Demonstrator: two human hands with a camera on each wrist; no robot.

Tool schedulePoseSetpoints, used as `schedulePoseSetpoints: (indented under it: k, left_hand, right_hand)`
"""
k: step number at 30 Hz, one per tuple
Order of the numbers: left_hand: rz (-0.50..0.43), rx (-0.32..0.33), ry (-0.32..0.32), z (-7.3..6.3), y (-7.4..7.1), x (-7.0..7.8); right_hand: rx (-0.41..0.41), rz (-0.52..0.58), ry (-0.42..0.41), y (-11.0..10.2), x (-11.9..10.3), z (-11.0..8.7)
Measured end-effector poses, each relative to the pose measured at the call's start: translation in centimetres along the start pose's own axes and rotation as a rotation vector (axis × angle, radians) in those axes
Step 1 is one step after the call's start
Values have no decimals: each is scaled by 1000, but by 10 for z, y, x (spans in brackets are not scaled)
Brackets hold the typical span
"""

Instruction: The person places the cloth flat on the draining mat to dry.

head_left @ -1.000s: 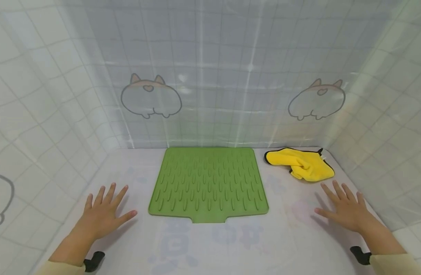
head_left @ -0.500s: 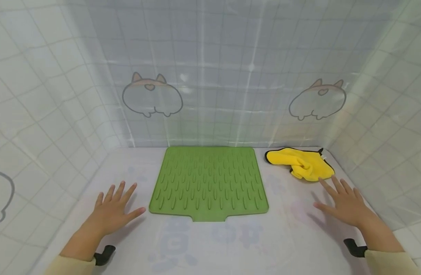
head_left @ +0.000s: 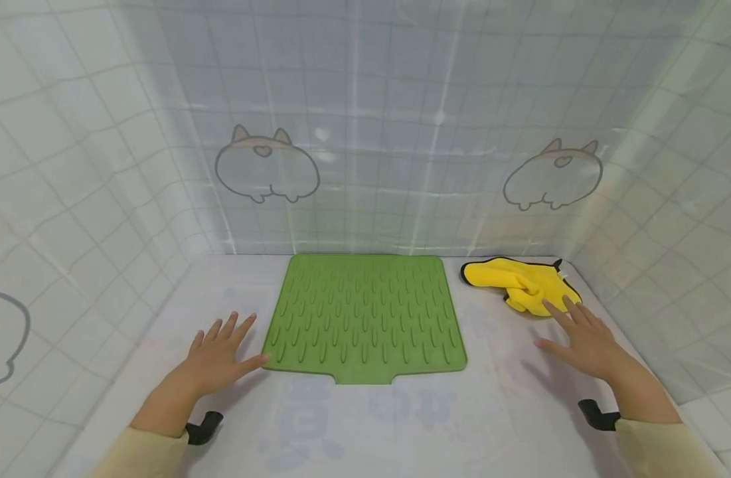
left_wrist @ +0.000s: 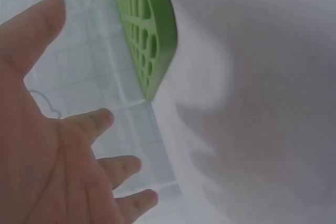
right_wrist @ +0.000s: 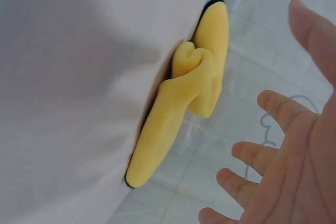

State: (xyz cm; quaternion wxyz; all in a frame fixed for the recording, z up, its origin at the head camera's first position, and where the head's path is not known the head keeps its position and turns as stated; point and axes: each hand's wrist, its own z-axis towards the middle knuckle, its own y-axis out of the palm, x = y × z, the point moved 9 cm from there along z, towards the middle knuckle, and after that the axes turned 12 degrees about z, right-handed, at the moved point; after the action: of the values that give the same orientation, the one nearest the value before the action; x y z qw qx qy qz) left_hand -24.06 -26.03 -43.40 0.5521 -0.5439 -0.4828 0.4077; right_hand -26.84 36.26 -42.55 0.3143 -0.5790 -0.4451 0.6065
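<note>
A green ridged mat [head_left: 365, 312] with a short tab at its front edge lies in the middle of the white surface. Back right is a crumpled yellow cloth [head_left: 529, 285] with black edging, seen also in the right wrist view as a folded yellow cloth [right_wrist: 178, 95]. My left hand [head_left: 218, 362], fingers spread, hovers left of the mat; its thumb tip overlaps the mat's front left corner in the head view. My right hand [head_left: 589, 342] hovers in front of the cloth with spread fingers, its fingertips overlapping the cloth's near edge. Both hands hold nothing.
Pale grid-patterned curtains [head_left: 377, 133] with cartoon animal drawings enclose the back and both sides. The white table surface [head_left: 365, 431] carries faint printed marks. A black strap piece [head_left: 204, 428] shows at the left wrist and another black strap piece [head_left: 598, 416] at the right.
My left hand has moved rightward to the mat's corner. My right hand has shifted left and forward over the cloth's near edge. Mat and cloth stay in place.
</note>
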Motion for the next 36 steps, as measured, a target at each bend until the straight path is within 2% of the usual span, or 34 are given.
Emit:
schedulePoseSetpoints:
  k: [6, 14, 25, 36]
  left_hand:
    - [-11, -36, 9, 9, 7, 3]
    - [-45, -90, 19, 18, 12, 6]
    - [-149, -169, 33, 30, 20, 10]
    - [-120, -192, 39, 42, 28, 6]
  right_hand:
    - [10, 109, -18, -6, -10, 13]
    - [-10, 185, -21, -12, -14, 32]
    - [0, 315, 34, -8, -1, 56]
    - [61, 426, 26, -10, 12, 73]
